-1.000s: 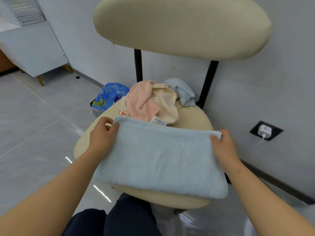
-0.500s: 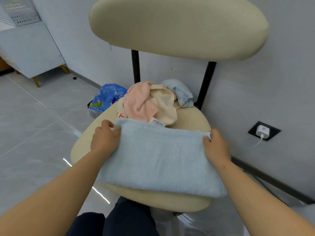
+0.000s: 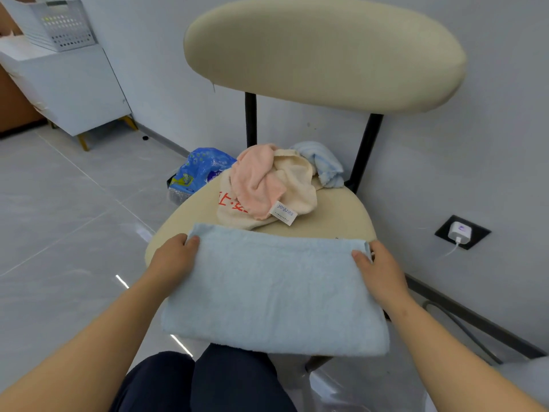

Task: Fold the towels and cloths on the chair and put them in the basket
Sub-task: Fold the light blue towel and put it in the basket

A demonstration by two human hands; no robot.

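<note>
A folded light blue towel (image 3: 273,289) lies across the front of the beige chair seat (image 3: 338,217), its near edge hanging over the seat's front. My left hand (image 3: 173,260) pinches the towel's far left corner. My right hand (image 3: 378,269) pinches its far right corner. Behind the towel sits a heap of unfolded cloths: a pink cloth (image 3: 257,176), a cream cloth (image 3: 297,185) with a white label and red print, and a small light blue cloth (image 3: 322,162) at the back. A white perforated basket (image 3: 61,26) stands on a white cabinet at the far left.
The chair's padded backrest (image 3: 323,52) rises right behind the heap, close to the wall. A blue plastic bag (image 3: 199,171) lies on the floor left of the chair. A wall socket with a white charger (image 3: 460,231) is at the right. My dark-trousered knees (image 3: 202,382) are below the seat.
Both hands have drawn the towel's far edge toward me, away from the heap, so more of the cream cloth and its label shows. The view also shifted slightly.
</note>
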